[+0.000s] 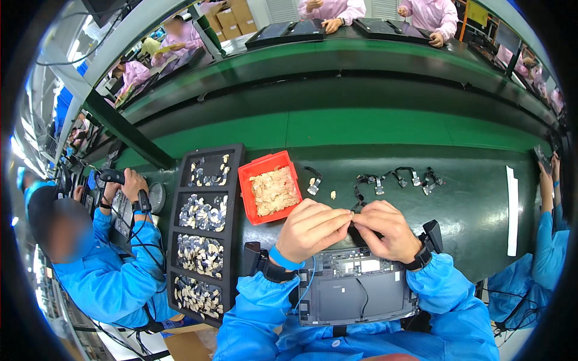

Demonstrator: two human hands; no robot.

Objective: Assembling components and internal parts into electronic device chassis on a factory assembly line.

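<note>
My left hand [313, 227] and my right hand [385, 228] meet fingertip to fingertip above the far edge of an opened laptop base [337, 293]. Both are closed in a pinch; what sits between the fingers is too small and covered to make out. Just beyond the fingertips a black ribbon cable [359, 195] shows, partly hidden; I cannot tell whether it is held. More short black cables with small metal-ended connectors [415, 178] lie on the green bench. One cable [313, 183] lies apart on the left, near a small tan piece [333, 195].
Left of my hands stands a red bin [245, 180] of tan pieces. Beside it a black compartment tray [229, 240] holds small dark and tan pieces. A white strip [512, 210] lies right. Co-workers in blue sit on both sides; people in pink work across the raised green ledge [361, 66].
</note>
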